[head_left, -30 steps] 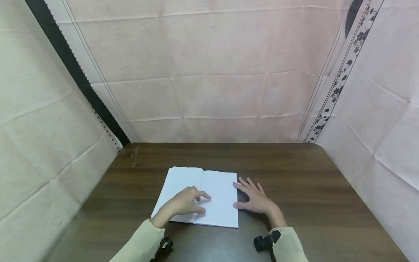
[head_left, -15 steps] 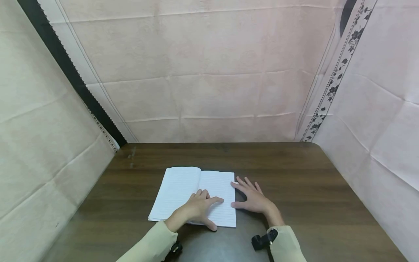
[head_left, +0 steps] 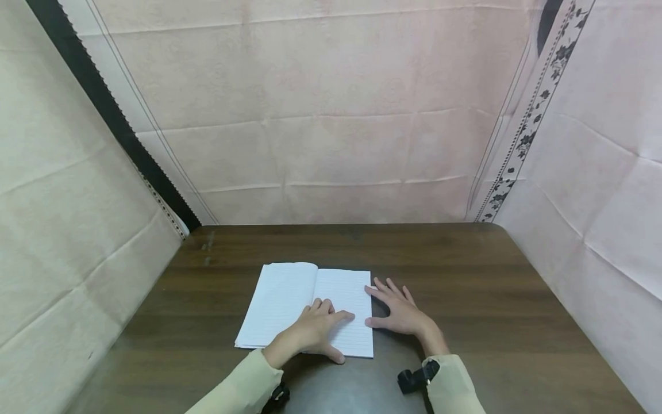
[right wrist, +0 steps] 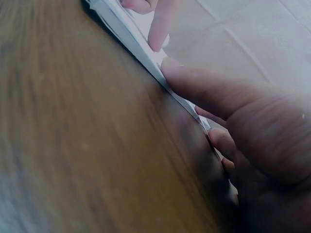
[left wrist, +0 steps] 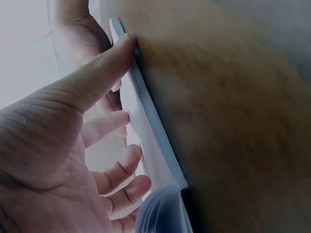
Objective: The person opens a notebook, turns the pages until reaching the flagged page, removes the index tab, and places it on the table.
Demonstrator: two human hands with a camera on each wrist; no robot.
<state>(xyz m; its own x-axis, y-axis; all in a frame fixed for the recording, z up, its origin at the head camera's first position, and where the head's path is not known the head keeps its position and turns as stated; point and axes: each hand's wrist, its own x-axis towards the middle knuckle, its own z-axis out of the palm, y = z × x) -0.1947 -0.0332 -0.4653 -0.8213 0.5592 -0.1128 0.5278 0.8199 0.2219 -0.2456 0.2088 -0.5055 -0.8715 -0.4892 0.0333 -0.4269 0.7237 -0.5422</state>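
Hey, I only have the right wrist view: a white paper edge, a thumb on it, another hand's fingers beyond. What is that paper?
Observer: An open notebook, as the head view shows.

Operator: And where does the other hand's index finger point?

Observer: The left hand has its index finger over the right-hand page, pointing towards the right hand.

Operator: Okay, anything worn on the right wrist?

Observer: Yes, the head view shows a black device by the pale sleeve's cuff.
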